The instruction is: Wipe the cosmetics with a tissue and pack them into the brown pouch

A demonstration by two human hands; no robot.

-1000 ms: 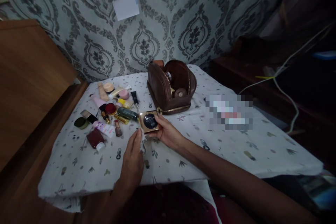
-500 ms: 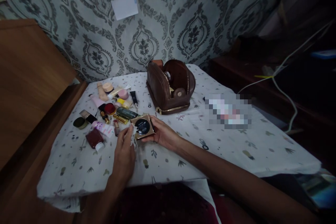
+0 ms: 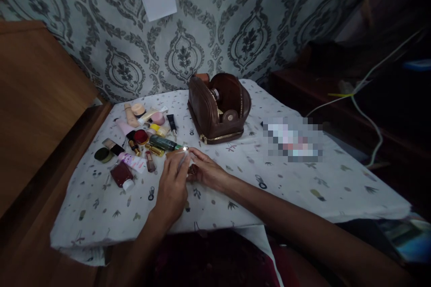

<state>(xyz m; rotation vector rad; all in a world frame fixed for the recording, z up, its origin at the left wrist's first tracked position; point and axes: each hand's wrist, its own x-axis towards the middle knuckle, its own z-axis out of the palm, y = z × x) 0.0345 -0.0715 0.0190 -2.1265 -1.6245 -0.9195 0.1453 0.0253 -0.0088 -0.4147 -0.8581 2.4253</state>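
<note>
My right hand (image 3: 209,171) is closed around the edge of a square gold compact (image 3: 192,170), now mostly covered by fingers. My left hand (image 3: 173,184) lies over the compact's face, fingers pinching a crumpled white tissue (image 3: 182,159) against it. Just beyond the hands are a dark green tube (image 3: 162,142), a gold tube (image 3: 154,150) and a small pinkish lipstick-like tube (image 3: 150,161). A brown zip-up cosmetics bag (image 3: 215,114) stands unzipped behind the hands, with a few items partly showing inside.
Several cosmetics lie at the table's left, including a dark red bottle with white cap (image 3: 121,175), a round dark green jar (image 3: 103,155) and a red-lidded jar (image 3: 140,136). A blurred-out flat item (image 3: 292,140) lies right. A wooden cabinet (image 3: 40,98) borders the left.
My left hand has moved right with the tissue, over the compact's black round label, which showed before and is now covered. My right hand keeps its hold.
</note>
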